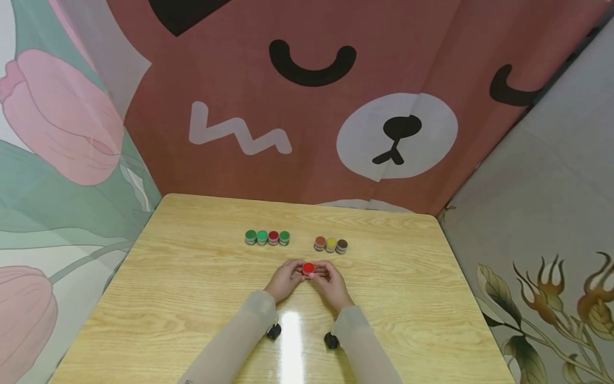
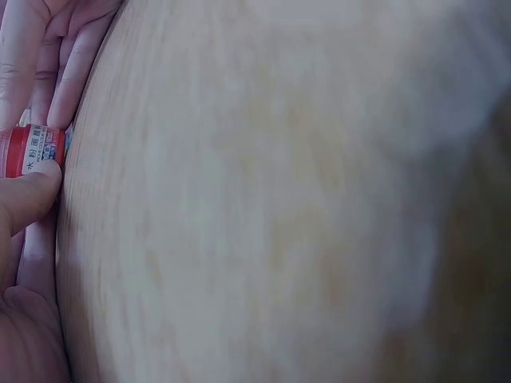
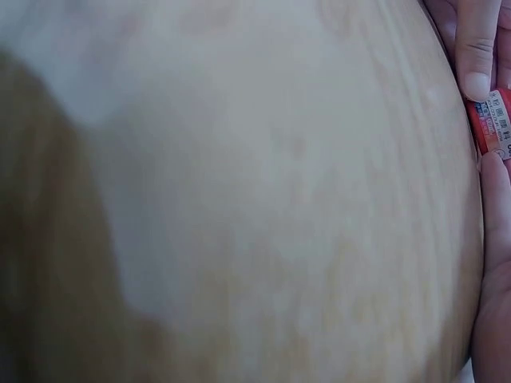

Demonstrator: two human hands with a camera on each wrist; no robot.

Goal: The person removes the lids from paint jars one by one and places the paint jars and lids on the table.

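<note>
Low over the middle of the table, or resting on it, is a small red gouache paint jar [image 1: 308,268] with a bright red lid. From its left side my left hand [image 1: 283,280] holds it between thumb and fingers. My right hand [image 1: 333,285] grips the same jar from the right, its thumb on the near side. A white printed label on the paint jar [image 2: 37,148] shows between the fingers in the left wrist view. In the right wrist view the label of the jar [image 3: 493,124] appears at the right edge, with digits above and below it.
Beyond the left hand stands a row of several jars with green and dark red lids [image 1: 273,235]. Farther right, three jars have orange-brown, yellow [image 1: 331,243] and dark brown lids. The wooden table [image 1: 192,266] meets printed curtains at the back and sides.
</note>
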